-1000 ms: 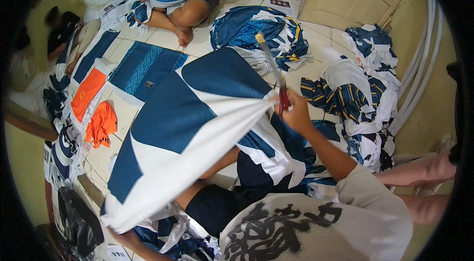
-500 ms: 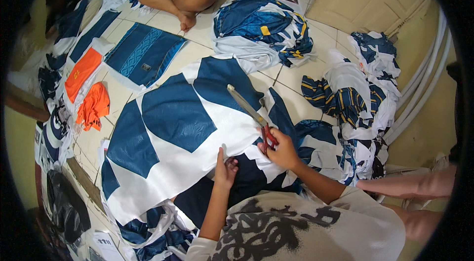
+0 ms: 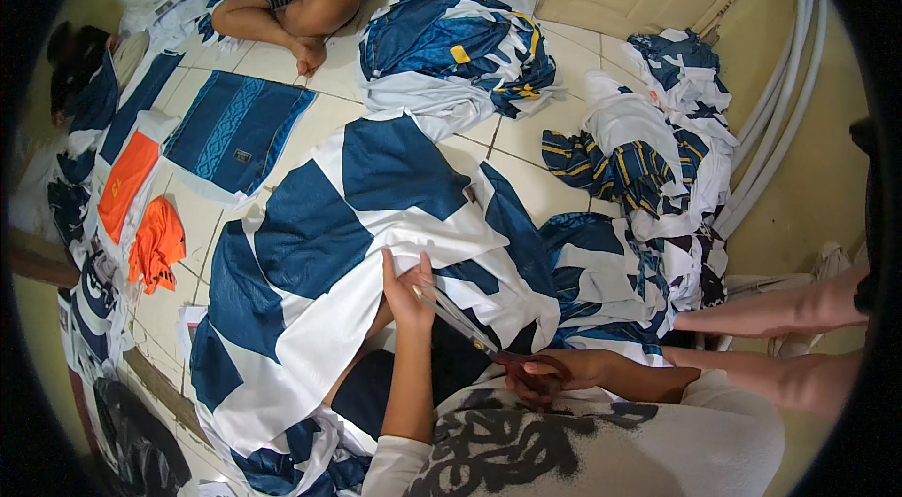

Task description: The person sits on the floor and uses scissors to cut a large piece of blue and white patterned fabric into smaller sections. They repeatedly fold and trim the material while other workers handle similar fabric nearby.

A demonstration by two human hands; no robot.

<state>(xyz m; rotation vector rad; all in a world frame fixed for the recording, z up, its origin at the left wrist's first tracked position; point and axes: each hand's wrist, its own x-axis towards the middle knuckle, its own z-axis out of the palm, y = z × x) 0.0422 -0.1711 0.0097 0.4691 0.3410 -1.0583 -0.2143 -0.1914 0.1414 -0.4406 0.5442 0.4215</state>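
A large white fabric sheet (image 3: 329,328) printed with dark blue panels (image 3: 319,232) spreads over my lap and the floor. My left hand (image 3: 410,298) pinches the sheet's near white edge between thumb and fingers. My right hand (image 3: 537,380) is wrapped round the red handles of a pair of scissors (image 3: 470,333), low and close to my shirt. Their long metal blades point up and left, with the tip beside my left hand's fingers. Whether the blades touch the cloth, I cannot tell.
A blue and white bundle (image 3: 451,51) lies ahead, with cloth piles (image 3: 648,159) at right. Left are a blue patterned panel (image 3: 240,132) and orange pieces (image 3: 158,241). Another person's legs (image 3: 291,23) are at the back; a bare leg (image 3: 780,309) reaches in from the right.
My right hand has drawn the scissors down toward me, from over the sheet to below its edge. My left hand has risen and taken hold of the white edge. The view has shifted slightly.
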